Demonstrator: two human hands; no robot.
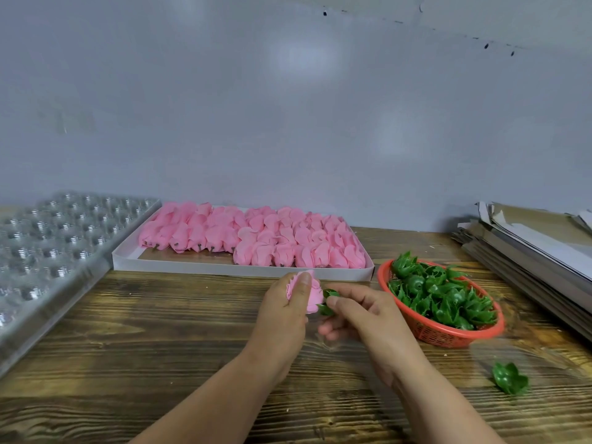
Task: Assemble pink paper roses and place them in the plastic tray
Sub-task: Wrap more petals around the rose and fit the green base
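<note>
Nearest to me, 2 bare forearms are reaching out over the dark, striped wooden worktop (134, 341). Off to the right, close to the front edge, 1 loose green calyx (510, 378) is lying by itself on the wood.

A little further in, the 2 hands are meeting over the middle of the worktop. The left hand (283, 310) is curling around a pink paper rose (312, 294), thumb lying across the petals and the other fingers wrapping behind. The right hand (358, 312) is pinching a green calyx piece (327, 302) between thumb and forefinger, holding it right against the base of that rose; the remaining fingers are folding loosely underneath. Whether the green piece is fully seated on the flower I cannot tell.

Just right of the hands, a red mesh basket (448, 336) is sitting heaped with green calyxes (442, 293). Beyond the hands, a shallow white box (224, 267) is lying crosswise, packed with rows of pink rose heads (256, 235), with a bare strip showing along its front left.

On the left, the clear plastic tray (48, 248) of round cells is stretching back towards the wall. At the far right, a stack of flat grey cardboard sheets (528, 248) is resting on the worktop. Behind everything, a plain pale wall (288, 107) is rising.
</note>
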